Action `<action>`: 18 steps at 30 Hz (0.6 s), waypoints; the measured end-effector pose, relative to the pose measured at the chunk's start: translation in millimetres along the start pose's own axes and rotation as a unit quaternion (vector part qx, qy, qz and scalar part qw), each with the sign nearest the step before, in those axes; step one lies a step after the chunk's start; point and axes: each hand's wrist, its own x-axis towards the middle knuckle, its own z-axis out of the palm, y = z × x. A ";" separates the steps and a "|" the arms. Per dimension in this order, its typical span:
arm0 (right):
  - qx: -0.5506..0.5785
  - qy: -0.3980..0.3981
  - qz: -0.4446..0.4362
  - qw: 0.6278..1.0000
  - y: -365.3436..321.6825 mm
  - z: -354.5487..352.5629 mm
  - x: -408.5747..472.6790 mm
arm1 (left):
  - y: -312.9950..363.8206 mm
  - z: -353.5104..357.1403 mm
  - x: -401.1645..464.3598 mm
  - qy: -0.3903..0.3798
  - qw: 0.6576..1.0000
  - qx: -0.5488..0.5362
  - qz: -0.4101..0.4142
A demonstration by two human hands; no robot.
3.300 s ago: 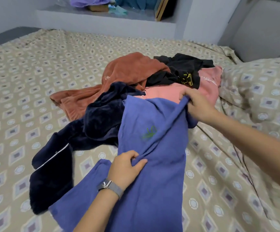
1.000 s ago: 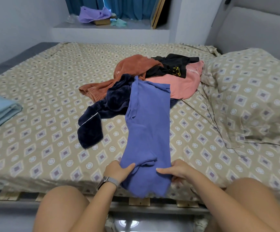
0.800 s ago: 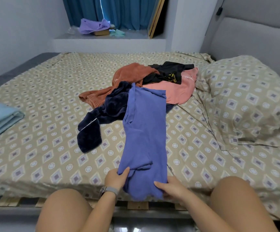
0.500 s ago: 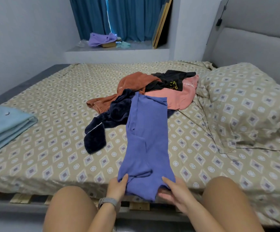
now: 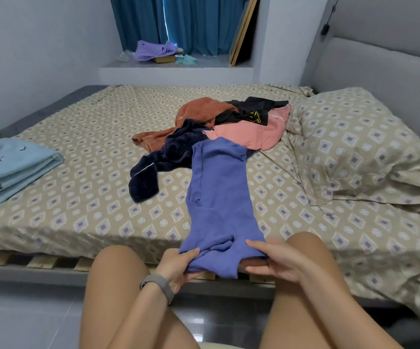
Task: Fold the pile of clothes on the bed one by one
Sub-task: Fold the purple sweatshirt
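Note:
A blue-violet garment [image 5: 219,197] lies lengthwise on the bed, folded into a narrow strip, its near end hanging over the bed's front edge. My left hand [image 5: 178,267] pinches that end's left corner. The right corner is held by my right hand [image 5: 276,263]. Behind it lies the pile: a navy fleece piece [image 5: 163,157], a rust-brown one [image 5: 191,114], a black one [image 5: 251,112] and a salmon-pink one [image 5: 249,134].
A folded light-blue garment [image 5: 10,167] sits at the bed's left edge. A patterned pillow [image 5: 359,144] lies on the right by the grey headboard. My bare knees flank the hands at the bed's front edge [image 5: 53,243]. A window ledge with a purple cloth [image 5: 153,50] is behind.
Both hands came from the top of the blue-violet garment to its near end and took hold of it. The garment slid toward me, and my view rose and pulled back.

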 end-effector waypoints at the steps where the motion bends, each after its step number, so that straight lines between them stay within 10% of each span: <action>1: -0.023 -0.011 0.000 1.000 -0.7 -1.5 -8.2 | -1.7 -1.7 -5.5 -0.011 1.000 0.003 -0.004; 18: 0.049 -0.033 -0.046 0.997 -86.9 -25.9 10.7 | 105.5 41.9 23.1 -0.054 0.998 0.033 -0.008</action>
